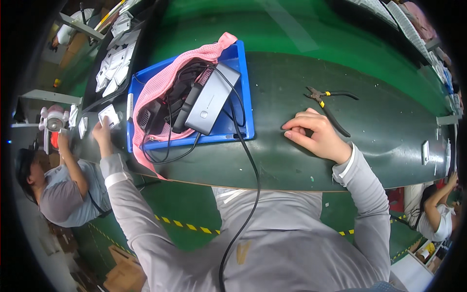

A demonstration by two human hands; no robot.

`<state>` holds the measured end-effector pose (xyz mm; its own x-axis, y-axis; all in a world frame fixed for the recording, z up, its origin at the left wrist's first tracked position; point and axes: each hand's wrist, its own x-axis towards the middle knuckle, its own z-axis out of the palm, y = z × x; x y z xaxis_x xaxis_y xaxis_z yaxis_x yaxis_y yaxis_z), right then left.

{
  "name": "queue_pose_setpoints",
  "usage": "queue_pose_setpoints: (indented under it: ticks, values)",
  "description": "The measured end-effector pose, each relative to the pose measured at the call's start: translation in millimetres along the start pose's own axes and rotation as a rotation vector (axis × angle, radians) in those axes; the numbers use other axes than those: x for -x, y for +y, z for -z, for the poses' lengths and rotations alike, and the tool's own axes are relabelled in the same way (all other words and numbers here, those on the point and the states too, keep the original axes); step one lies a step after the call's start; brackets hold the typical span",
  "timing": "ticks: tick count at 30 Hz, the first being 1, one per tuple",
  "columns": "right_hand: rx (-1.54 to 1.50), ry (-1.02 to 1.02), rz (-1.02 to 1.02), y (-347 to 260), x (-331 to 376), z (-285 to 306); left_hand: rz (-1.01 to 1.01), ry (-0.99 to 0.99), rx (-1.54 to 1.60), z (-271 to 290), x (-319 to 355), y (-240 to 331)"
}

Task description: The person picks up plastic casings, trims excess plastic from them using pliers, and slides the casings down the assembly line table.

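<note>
The white square plastic plate [110, 115] is at ten o'clock, its near edge pinched in the left hand [102, 133]; it looks light, stiff and smooth, best taken by its rim. Toward its three o'clock, the blue tray [250, 114] carries a grey box-shaped device [212, 101]. The right hand [316, 135] curls loosely, apparently holding nothing, diagonal cutters [315, 94] at its one o'clock on the counter [284, 168]

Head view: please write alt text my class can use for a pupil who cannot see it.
A person's left hand touches a white square part, while the right hand is loosely curled near pliers on a dark green table. Between the hands, a blue tray holds a pink mesh bag, a grey box-shaped device and black cables. Other people are nearby.
</note>
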<state>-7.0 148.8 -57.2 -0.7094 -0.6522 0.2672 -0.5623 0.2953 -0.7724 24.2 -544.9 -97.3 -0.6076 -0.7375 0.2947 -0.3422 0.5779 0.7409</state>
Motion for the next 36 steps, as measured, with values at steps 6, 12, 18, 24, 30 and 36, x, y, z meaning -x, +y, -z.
queue_pose_setpoints:
  ticks: [6,12,18,24,30,36]
  values:
    - [0.015,-0.03,0.014,-5,-5,-3,-0.113,-0.044,-0.39,25,-20,-35]
    - [0.046,0.108,0.259,-62,-48,14,-0.036,0.188,0.417,51,29,-28]
    - [0.042,-0.076,0.556,-116,-194,-48,0.11,0.076,0.494,24,13,103]
    - [-0.063,-0.335,0.602,-137,-229,-131,0.023,-0.08,-0.6,-15,-100,113]
    - [0.087,-0.408,0.615,-134,-212,-114,-0.173,-0.043,-0.326,-16,-174,78]
    - [0.235,-0.334,0.326,-125,-190,-37,-0.113,0.439,-1.059,138,-297,-52]
